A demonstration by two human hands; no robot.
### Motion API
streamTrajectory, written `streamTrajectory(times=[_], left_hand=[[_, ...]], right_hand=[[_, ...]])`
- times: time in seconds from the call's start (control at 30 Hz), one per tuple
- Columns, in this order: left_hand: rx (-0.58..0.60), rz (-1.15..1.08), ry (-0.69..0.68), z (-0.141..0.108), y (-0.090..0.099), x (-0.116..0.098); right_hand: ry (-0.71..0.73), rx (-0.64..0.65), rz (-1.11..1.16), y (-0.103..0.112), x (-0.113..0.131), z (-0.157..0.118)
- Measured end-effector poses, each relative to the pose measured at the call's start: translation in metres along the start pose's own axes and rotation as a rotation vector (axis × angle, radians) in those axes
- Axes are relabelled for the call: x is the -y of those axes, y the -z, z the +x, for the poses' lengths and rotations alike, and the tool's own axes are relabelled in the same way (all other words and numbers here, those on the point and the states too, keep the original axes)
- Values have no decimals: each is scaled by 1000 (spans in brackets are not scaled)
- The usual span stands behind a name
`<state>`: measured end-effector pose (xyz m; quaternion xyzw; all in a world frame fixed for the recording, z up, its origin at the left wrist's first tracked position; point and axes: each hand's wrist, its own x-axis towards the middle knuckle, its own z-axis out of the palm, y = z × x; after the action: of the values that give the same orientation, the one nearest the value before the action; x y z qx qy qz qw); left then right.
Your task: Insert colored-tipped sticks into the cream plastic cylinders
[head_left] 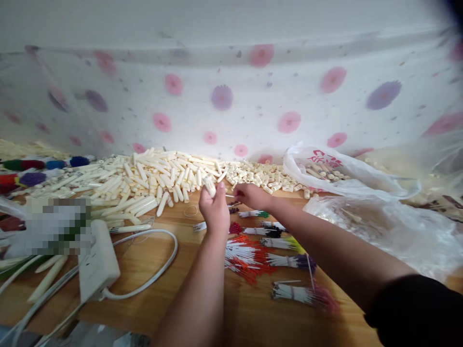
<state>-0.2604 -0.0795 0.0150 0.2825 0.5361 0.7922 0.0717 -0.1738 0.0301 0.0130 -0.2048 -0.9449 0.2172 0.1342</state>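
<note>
My left hand point(214, 209) is closed around a cream slotted plastic pen part point(209, 185), whose end sticks up past the thumb. Just right of it, my right hand point(252, 196) pinches a thin white pen refill point(230, 195) that points toward the left hand. Whether the refill touches the pen part is hidden by the fingers. Beneath the hands lie bundles of white refills with coloured ends, among them a green bundle point(253, 213), a black bundle point(262, 232) and a loose orange heap point(246, 255).
Behind the hands rise piles of cream pen barrels point(166, 168) and small slotted parts point(267, 176). Plastic bags point(361, 226) stand at the right. A white power strip point(99, 260) with a looping cable point(173, 246) lies at the left. A flowered plastic sheet point(253, 106) covers the back.
</note>
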Motion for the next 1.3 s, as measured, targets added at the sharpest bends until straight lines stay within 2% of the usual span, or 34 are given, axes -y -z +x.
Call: streamTrajectory(times=[0.1,0.2,0.27,0.33,0.4,0.47,0.53,0.63,0.73,0.93,1.17,1.3], left_hand=[[136,76,51,-19,-13,2],[386,4,245,-43,-28,3],[509,-85,366,-58,-36,1],[526,-178,416,-68,-40,-3],[509,-268,459,-71,-41,-7],[544,-310,520,-71,-41,-11],[591,-305,573,-70,-40,-14],[610,-304,632,-73,-40,-16],[631,-317,711,-82,-42,-17],[640,-294,798,-99,-46,-13],[629,-252,795,-98,-46,-8],[689,-279,782,-100,-45,-9]], right_hand=[[-82,-146,144,13,0,-49],[-176,-294,411,16,2,-94],[-236,-357,639,15,4,-117],[-241,-356,794,16,3,-136],[-189,-351,885,17,0,-151],[-119,-400,913,16,-4,-164],[-60,-503,845,13,-7,-173],[60,-601,584,9,-9,-178],[182,-631,381,12,-8,-180],[425,-639,224,21,-13,-185],[478,-681,77,24,-12,-188],[548,-676,-81,24,-8,-188]])
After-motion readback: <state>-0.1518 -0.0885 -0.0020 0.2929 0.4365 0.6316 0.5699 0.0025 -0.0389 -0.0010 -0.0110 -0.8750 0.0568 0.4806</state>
